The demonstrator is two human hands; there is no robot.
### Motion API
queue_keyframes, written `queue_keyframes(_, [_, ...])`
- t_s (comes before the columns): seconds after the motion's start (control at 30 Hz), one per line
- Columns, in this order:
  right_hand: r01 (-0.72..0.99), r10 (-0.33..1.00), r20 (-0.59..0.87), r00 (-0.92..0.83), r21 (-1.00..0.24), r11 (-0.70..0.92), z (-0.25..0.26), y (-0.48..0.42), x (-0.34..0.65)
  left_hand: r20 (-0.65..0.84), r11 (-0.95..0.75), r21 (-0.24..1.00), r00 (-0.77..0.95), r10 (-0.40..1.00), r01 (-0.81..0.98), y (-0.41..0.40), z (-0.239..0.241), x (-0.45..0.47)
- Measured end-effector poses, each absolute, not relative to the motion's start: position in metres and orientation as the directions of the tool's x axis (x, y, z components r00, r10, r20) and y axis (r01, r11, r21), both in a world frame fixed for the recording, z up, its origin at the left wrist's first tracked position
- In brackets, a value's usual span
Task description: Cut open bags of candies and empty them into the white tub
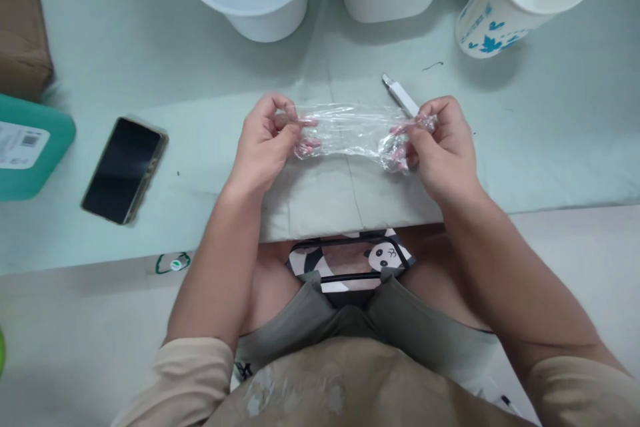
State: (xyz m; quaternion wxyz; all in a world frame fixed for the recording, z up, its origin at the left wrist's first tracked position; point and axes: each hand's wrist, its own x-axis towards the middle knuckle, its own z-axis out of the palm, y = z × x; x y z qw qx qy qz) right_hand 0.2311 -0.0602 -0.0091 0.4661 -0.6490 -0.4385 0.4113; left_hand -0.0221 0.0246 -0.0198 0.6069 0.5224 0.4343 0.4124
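A crumpled sheet of clear plastic film [350, 130] is stretched between my two hands, just above the table's front part. My left hand [267, 140] pinches its left end between thumb and fingers, with some fingertips showing through the film. On the other end, my right hand [445, 147] has a similar pinch, and the film bunches up there. Behind the right hand lies a white utility knife or pen-like tool [400, 95], partly covered by the film and fingers. Whether the film is a bag or a single layer I cannot tell.
Along the back stand a white bucket [273, 23], a white bin [385, 3] with red packets, and a tilted-looking paper cup [480, 27]. On the left are a phone [123, 170], a green container [55, 147] and a brown box [23, 33]. The table's edge [575, 207] runs before me.
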Motion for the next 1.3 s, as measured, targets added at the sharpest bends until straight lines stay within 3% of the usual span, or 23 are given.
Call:
queue_keyframes(0.13, [0.021,0.932,-0.329,0.152,-0.942,-0.336,-0.008,-0.061,0.231,-0.164,0.174,0.985,0.325,0.932,-0.002,0.025,-0.02,-0.022])
queue_keyframes(0.2, [0.006,0.923,-0.365,0.124,-0.93,-0.368,-0.008,-0.059,0.231,-0.145,0.146,0.989,0.326,0.934,0.021,0.026,-0.02,-0.023])
queue_keyframes(0.3, [0.028,0.922,-0.362,0.137,-0.929,-0.369,-0.005,-0.057,0.231,-0.116,0.119,0.993,0.333,0.936,0.01,0.029,-0.021,-0.025])
queue_keyframes(0.47, [-0.083,0.893,-0.408,0.19,-0.913,-0.399,0.006,-0.057,0.23,-0.114,0.141,0.989,0.354,0.928,-0.05,0.032,-0.02,-0.029])
queue_keyframes(0.63, [-0.218,0.918,-0.371,0.136,-0.916,-0.338,0.012,-0.059,0.229,-0.124,0.157,0.986,0.368,0.922,-0.062,0.029,-0.015,-0.033])
queue_keyframes(0.83, [-0.374,0.948,-0.312,-0.056,-0.874,-0.31,0.016,-0.059,0.234,-0.142,0.224,0.958,0.379,0.914,-0.18,0.025,-0.001,-0.035])
queue_keyframes(1.0, [-0.268,0.964,-0.266,-0.031,-0.927,-0.264,0.015,-0.059,0.231,-0.103,0.201,0.957,0.405,0.909,-0.209,0.027,0.001,-0.034])
queue_keyframes(1.17, [0.053,0.953,-0.274,0.127,-0.958,-0.282,0.005,-0.059,0.224,-0.055,0.052,0.998,0.271,0.961,0.02,0.025,-0.008,-0.03])
queue_keyframes(1.3, [0.221,0.962,-0.26,0.087,-0.936,-0.273,0.0,-0.062,0.227,0.005,0.001,1.0,0.236,0.972,-0.027,0.028,-0.018,-0.031])
